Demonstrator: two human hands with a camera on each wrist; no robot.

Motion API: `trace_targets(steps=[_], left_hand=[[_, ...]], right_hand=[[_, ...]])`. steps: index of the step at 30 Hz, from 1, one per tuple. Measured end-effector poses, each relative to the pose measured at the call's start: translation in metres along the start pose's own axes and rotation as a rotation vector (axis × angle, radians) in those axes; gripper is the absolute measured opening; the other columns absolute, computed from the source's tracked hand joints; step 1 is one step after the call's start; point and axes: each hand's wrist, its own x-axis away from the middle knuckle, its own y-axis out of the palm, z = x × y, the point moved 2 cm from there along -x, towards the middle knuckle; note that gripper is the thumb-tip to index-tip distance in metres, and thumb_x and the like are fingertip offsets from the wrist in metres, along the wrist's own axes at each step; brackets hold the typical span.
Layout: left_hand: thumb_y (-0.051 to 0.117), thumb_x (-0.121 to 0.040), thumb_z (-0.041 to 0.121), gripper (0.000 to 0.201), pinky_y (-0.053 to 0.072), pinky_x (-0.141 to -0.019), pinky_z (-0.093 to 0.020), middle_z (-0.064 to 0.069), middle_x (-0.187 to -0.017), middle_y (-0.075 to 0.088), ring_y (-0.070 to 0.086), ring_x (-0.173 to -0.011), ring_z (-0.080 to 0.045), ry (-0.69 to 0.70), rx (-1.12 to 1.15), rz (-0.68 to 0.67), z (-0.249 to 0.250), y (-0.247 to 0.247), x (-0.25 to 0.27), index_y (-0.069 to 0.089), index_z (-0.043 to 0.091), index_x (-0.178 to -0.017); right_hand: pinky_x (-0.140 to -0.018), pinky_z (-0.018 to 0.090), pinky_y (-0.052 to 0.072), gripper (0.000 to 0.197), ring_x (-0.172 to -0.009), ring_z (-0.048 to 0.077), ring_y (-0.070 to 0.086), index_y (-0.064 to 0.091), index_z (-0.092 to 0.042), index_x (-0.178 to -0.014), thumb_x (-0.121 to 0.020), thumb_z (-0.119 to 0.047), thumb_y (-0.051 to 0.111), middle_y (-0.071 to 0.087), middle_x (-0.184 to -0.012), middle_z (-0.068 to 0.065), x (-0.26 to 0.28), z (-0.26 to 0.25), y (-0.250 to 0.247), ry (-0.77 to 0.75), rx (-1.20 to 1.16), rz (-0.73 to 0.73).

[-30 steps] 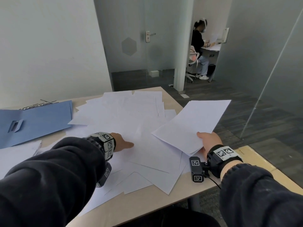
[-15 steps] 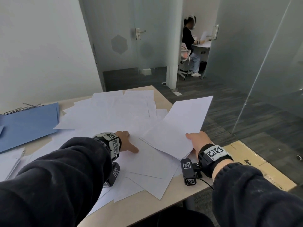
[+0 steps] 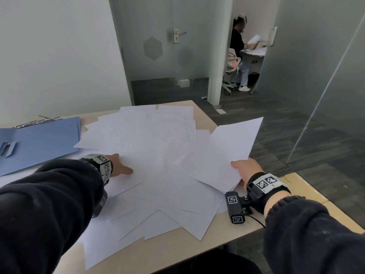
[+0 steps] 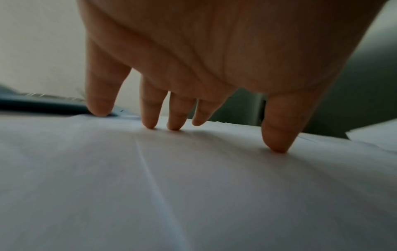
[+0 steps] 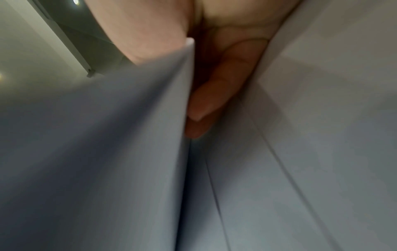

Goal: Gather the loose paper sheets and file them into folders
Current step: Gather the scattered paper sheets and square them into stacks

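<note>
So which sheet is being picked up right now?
Start at the beige table strewn with white paper. At its right edge, the right hand pinches the held sheets. They alone tilt up off the pile.

A beige table bears scattered paper sheets and a blue folder.

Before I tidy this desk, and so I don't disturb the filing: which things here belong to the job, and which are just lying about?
Part of the job:
- loose paper sheets spread over the table
- held sheets, in the right hand grip
- left hand, fingertips pressing the spread
- blue folder, far left

Just there:
- metal fastener strips behind the folder
- door handle
- person seated beyond the glass
</note>
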Motion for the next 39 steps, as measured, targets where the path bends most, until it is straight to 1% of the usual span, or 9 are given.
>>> trace_targets(steps=[4,9,12,16,20,25,32,37,39], left_hand=[[0.051,-0.086,0.068,0.075,0.042,-0.102,-0.035,-0.006,-0.140,0.055,0.053,-0.126,-0.027,0.157,-0.176,0.069,0.027,-0.003,0.016,0.048,0.017,-0.140],[0.048,-0.085,0.057,0.045,0.051,-0.073,-0.028,0.004,-0.080,0.070,0.065,-0.076,-0.019,0.231,-0.175,0.089,0.045,-0.015,0.015,0.070,0.018,-0.076],[0.052,-0.092,0.056,0.049,0.049,-0.093,-0.033,-0.005,-0.119,0.066,0.062,-0.107,-0.025,0.191,-0.084,0.076,0.036,-0.016,0.002,0.068,0.015,-0.112],[0.068,-0.080,0.064,0.098,0.030,-0.116,-0.038,-0.009,-0.158,0.033,0.033,-0.144,-0.029,0.057,0.193,0.003,0.012,-0.006,-0.015,0.027,0.017,-0.154],[0.072,-0.071,0.069,0.104,0.035,-0.111,-0.040,-0.010,-0.154,0.034,0.038,-0.139,-0.032,0.049,0.093,0.007,0.015,-0.009,-0.019,0.030,0.020,-0.153],[0.077,-0.068,0.065,0.083,0.042,-0.092,-0.033,-0.008,-0.126,0.061,0.057,-0.116,-0.028,0.106,0.055,-0.018,0.031,-0.008,-0.015,0.058,0.011,-0.128],[0.078,-0.055,0.074,0.093,0.044,-0.098,-0.040,-0.009,-0.126,0.051,0.052,-0.114,-0.030,0.058,-0.019,0.000,0.041,-0.010,0.000,0.050,0.021,-0.126],[0.075,-0.012,0.072,0.121,0.050,-0.094,-0.039,-0.007,-0.110,0.062,0.060,-0.102,-0.030,0.076,0.073,-0.062,0.045,-0.004,-0.012,0.055,0.016,-0.117],[0.082,-0.024,0.069,0.106,0.052,-0.091,-0.037,-0.005,-0.104,0.067,0.064,-0.096,-0.028,0.082,0.094,-0.070,0.049,-0.005,-0.010,0.063,0.013,-0.112]], right_hand=[[-0.101,0.057,0.048,0.009,-0.109,0.041,0.064,0.060,-0.006,-0.083,-0.090,-0.006,0.066,0.067,-0.114,0.022,0.002,-0.001,0.001,0.016,0.027,0.005],[-0.097,0.060,0.051,0.014,-0.104,0.041,0.066,0.059,-0.019,-0.079,-0.073,-0.020,0.072,0.069,-0.114,0.022,-0.004,0.005,-0.002,0.040,0.050,0.009],[-0.096,0.061,0.051,0.013,-0.104,0.042,0.065,0.059,-0.020,-0.080,-0.081,-0.014,0.070,0.069,-0.113,0.022,0.001,0.002,-0.002,0.031,0.052,0.012],[-0.097,0.060,0.050,0.014,-0.105,0.042,0.065,0.059,-0.019,-0.083,-0.086,-0.008,0.068,0.069,-0.115,0.022,0.004,-0.001,-0.003,0.027,0.066,0.023],[-0.098,0.059,0.050,0.012,-0.106,0.041,0.065,0.061,-0.012,-0.088,-0.082,-0.013,0.071,0.068,-0.117,0.022,-0.001,0.001,-0.001,0.026,0.087,0.018],[-0.098,0.055,0.051,0.011,-0.104,0.035,0.065,0.061,-0.011,-0.094,-0.087,-0.013,0.069,0.068,-0.112,0.018,0.004,-0.003,-0.001,0.035,0.101,0.017],[-0.097,0.057,0.052,0.012,-0.104,0.037,0.066,0.061,-0.014,-0.090,-0.082,-0.015,0.070,0.069,-0.112,0.018,0.000,0.002,-0.002,0.038,0.063,0.021],[-0.101,0.056,0.049,0.008,-0.110,0.040,0.064,0.061,-0.009,-0.086,-0.087,-0.010,0.069,0.067,-0.121,0.021,0.002,-0.001,0.000,0.029,0.047,0.009],[-0.101,0.054,0.050,0.012,-0.111,0.041,0.064,0.064,-0.004,-0.102,-0.091,-0.008,0.066,0.067,-0.119,0.020,0.006,-0.004,0.000,0.027,0.053,0.026]])
